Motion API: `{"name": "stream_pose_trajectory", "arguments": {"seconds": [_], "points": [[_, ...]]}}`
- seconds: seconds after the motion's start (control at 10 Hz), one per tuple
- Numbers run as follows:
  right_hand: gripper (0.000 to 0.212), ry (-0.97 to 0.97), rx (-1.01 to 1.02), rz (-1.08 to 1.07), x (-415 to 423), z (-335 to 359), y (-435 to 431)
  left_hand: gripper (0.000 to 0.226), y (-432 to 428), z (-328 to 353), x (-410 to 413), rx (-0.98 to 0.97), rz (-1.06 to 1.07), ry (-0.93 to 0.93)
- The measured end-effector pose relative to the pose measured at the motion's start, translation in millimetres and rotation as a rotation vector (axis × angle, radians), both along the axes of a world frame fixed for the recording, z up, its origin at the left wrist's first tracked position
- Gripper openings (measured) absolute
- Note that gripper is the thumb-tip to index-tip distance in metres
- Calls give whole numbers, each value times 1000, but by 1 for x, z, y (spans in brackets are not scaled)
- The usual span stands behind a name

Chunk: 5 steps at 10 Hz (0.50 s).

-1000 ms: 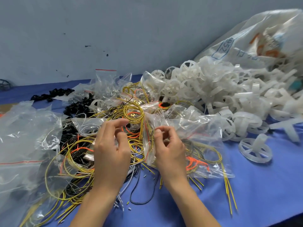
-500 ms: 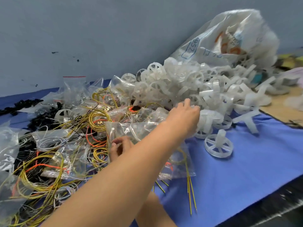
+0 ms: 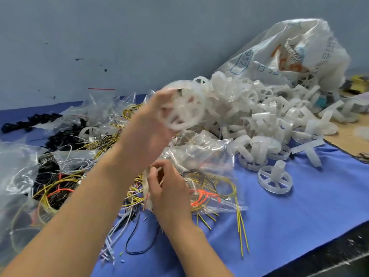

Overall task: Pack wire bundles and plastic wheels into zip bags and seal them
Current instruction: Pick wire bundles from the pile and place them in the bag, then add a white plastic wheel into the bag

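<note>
Blue cloth (image 3: 299, 216) covers the desk, which stands against a grey wall. Above the desk's middle, the left hand (image 3: 147, 124) holds up a translucent plastic wheel (image 3: 182, 106). The wheel is blurred, and its flat spoked face is turned toward the camera. Nearer the front edge, the right hand (image 3: 169, 190) pinches the left-facing mouth of a zip bag (image 3: 209, 156) containing yellow and orange wire coils (image 3: 201, 196). The bag lies lengthwise toward the desk's right edge, just before the wheel pile (image 3: 269, 120).

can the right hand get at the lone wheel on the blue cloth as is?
Probably yes: the lone wheel sits apart on bare cloth, but the right hand pinches the zip bag and must let go first.
</note>
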State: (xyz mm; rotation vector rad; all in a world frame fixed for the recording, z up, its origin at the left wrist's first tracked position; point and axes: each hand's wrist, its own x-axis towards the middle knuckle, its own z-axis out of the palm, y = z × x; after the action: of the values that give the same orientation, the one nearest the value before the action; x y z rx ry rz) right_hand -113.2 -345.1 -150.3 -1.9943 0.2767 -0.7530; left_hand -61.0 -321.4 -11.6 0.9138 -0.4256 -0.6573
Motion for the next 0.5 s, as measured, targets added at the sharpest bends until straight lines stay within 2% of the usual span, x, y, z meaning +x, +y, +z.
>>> {"name": "stream_pose_trajectory", "arguments": {"seconds": [0.1,0.2,0.3,0.5], "points": [[12,-45,4,-31,-1,2,3,23,74,-42,14,-293,146,271],[10,-48,20,-54,-1,2,3,18,122,-74,21,-369,237,273],[10,-75,42,-60,-1,1,3,14,142,-105,24,-382,315,319],[5,-136,60,-103,1,-1,2,21,149,-113,26,-340,337,241]]}}
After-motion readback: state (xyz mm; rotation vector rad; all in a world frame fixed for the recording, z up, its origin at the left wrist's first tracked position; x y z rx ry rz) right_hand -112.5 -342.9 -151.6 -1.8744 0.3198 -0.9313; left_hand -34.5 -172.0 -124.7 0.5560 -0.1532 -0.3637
